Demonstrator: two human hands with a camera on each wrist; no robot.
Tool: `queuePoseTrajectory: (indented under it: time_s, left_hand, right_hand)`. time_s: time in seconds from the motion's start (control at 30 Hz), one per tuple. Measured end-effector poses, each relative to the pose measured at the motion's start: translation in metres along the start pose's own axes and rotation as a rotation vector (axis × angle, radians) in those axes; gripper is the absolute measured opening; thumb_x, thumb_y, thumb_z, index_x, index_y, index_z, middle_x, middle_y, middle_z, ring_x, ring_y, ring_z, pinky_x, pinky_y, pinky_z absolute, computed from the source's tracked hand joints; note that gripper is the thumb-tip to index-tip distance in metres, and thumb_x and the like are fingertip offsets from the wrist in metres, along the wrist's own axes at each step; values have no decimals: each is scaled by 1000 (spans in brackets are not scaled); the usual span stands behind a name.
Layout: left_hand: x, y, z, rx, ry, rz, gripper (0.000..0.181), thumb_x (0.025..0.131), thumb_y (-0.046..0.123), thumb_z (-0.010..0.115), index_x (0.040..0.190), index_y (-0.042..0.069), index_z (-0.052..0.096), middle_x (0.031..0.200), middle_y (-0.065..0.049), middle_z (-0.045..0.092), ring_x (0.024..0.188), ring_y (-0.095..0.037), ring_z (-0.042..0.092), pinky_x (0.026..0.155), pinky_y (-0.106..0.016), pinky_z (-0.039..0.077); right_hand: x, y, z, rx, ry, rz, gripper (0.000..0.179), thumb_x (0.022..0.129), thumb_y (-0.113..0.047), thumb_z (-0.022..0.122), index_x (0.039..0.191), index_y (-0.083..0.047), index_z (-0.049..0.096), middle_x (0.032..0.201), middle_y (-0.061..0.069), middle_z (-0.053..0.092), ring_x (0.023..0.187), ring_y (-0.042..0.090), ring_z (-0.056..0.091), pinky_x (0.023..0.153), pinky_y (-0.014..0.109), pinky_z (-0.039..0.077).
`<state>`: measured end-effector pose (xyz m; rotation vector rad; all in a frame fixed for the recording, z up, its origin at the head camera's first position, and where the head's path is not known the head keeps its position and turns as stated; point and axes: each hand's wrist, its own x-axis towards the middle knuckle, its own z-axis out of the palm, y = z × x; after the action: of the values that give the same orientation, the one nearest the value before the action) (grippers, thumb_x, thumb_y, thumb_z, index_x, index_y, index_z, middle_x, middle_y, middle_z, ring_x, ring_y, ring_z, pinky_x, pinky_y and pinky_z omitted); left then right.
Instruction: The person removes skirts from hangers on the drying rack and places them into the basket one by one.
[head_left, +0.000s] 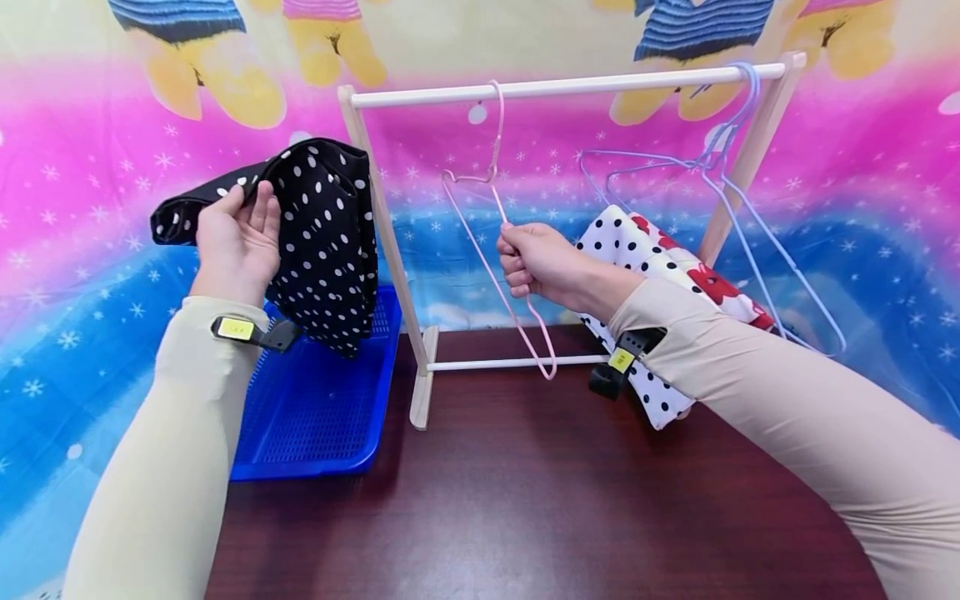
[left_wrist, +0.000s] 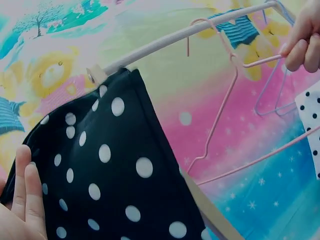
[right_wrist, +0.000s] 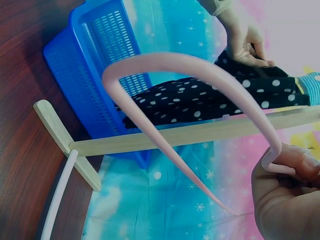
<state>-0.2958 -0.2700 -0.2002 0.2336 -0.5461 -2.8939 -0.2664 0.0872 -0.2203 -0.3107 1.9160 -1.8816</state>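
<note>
Already, white cloth [head_left: 626, 242] hangs at three o'clock, while left fingers [head_left: 262, 208] pinch unhung black cloth [head_left: 322, 217] at ten and right fingers [head_left: 515, 265] a bare pink hanger [head_left: 487, 259].

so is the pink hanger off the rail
No, the pink hanger hooks over the rail, with the right hand gripping its side.
</note>
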Motion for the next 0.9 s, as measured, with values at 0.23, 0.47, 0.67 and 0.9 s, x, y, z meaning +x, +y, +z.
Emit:
queuePoseTrajectory:
  time_s: [0.23, 0.47, 0.67, 0.9]
  left_hand:
    - [8, -3, -3, -69, 70, 9, 10, 105, 12, 49, 105, 8, 58, 78, -15, 72, 58, -25, 70, 54, -33, 58]
    - [14, -4, -10, -159, 90, 28, 7, 105, 13, 50, 105, 12, 57, 87, -14, 72, 63, -23, 71, 56, -33, 58]
    - [18, 1, -11, -242, 63, 8, 10, 103, 12, 54, 100, 5, 61, 80, -15, 73, 58, -25, 69, 53, -34, 57]
    - [20, 0, -19, -238, 79, 4, 11, 103, 14, 55, 104, 6, 62, 79, -17, 72, 57, -25, 69, 52, -34, 57]
  right_hand:
    - [0, 0, 0, -10, -1, -6, 43, 112, -35, 24, 78, -11, 33, 59, -5, 28, 49, 8, 27, 51, 22, 27]
    - [-1, 0, 0, -11, -7, -17, 43, 112, -34, 23, 77, -11, 32, 58, -6, 28, 49, 8, 26, 51, 22, 28]
    - [-1, 0, -1, -14, -7, -17, 43, 112, -34, 23, 77, -11, 32, 58, -6, 27, 49, 8, 26, 51, 22, 27]
    - [0, 1, -2, -11, -7, -13, 43, 112, -34, 23, 77, -11, 32, 58, -5, 28, 49, 8, 26, 51, 22, 27]
